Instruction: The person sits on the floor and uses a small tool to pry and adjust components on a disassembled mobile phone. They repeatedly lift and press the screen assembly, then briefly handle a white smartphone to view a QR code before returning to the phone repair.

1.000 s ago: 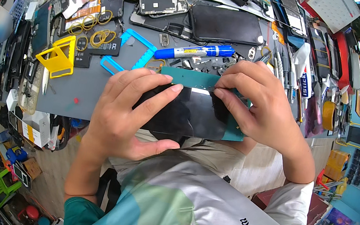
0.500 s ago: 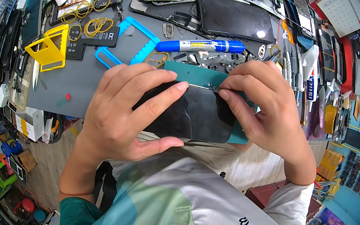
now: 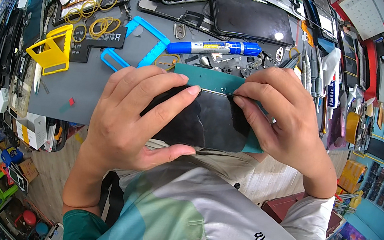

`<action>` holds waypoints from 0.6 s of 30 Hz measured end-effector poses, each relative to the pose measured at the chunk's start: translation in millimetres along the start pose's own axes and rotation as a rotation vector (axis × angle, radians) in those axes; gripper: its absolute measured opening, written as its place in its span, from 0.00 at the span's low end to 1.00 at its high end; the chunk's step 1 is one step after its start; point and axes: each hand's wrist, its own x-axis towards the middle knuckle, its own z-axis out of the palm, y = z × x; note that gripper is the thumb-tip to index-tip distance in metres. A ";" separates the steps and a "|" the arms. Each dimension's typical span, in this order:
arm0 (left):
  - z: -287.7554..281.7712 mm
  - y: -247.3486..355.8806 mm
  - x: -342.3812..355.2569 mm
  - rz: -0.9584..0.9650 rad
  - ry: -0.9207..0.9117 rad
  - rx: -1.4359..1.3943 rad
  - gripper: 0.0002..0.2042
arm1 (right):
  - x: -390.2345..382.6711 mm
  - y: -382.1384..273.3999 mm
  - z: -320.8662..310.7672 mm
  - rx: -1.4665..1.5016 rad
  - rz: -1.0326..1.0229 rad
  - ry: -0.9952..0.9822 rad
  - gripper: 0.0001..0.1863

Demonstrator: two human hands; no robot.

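A black phone (image 3: 224, 125) with a cracked, glossy screen lies at the near edge of the bench, over a dark green mat (image 3: 206, 78). My left hand (image 3: 124, 117) grips it across its left part, with fingertips on the far edge and the thumb along the near edge. At the far right of the phone, my right hand (image 3: 288, 117) is closed in a pinch against the far edge. Whatever sits between those fingertips is too small and covered to make out. A thin light line runs along the phone's far edge between the two hands.
Beyond the mat lie a blue marker (image 3: 213, 48), small metal parts and a large dark phone (image 3: 252, 19). To the left are a blue plastic frame (image 3: 150, 53), a yellow stand (image 3: 57, 51), rubber bands (image 3: 103, 28) and black batteries (image 3: 80, 49). Tools (image 3: 312, 71) stand at the right.
Both hands keep nearly the same place on the phone. The right fingertips have shifted very slightly at the far edge.
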 end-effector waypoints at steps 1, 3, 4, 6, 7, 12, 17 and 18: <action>0.0 -0.1 0.1 0.001 0.000 0.000 0.40 | -0.2 0.0 0.0 0.008 0.006 -0.001 0.13; -0.3 0.0 -0.1 -0.001 -0.003 0.000 0.40 | -0.4 0.0 0.1 0.005 0.007 -0.003 0.13; -0.5 0.0 -0.3 -0.002 -0.005 0.000 0.40 | -0.4 0.0 0.3 0.014 0.014 -0.002 0.13; -0.5 -0.2 -0.2 -0.001 -0.005 0.000 0.40 | -0.3 -0.2 0.5 0.008 0.014 -0.004 0.13; -0.5 -0.4 -0.2 -0.001 -0.006 0.000 0.40 | -0.2 -0.1 0.2 0.014 0.015 -0.007 0.13; -0.1 -0.4 -0.2 0.000 -0.004 0.004 0.40 | 0.2 1.1 -1.2 -0.053 -0.076 -0.035 0.15; 0.0 -0.2 -0.4 0.002 -0.002 -0.009 0.40 | 0.4 1.5 2.6 -0.114 -0.147 -0.025 0.17; 0.1 -0.2 -0.2 0.005 -0.001 -0.011 0.40 | 0.3 1.1 2.3 -0.114 -0.146 -0.037 0.18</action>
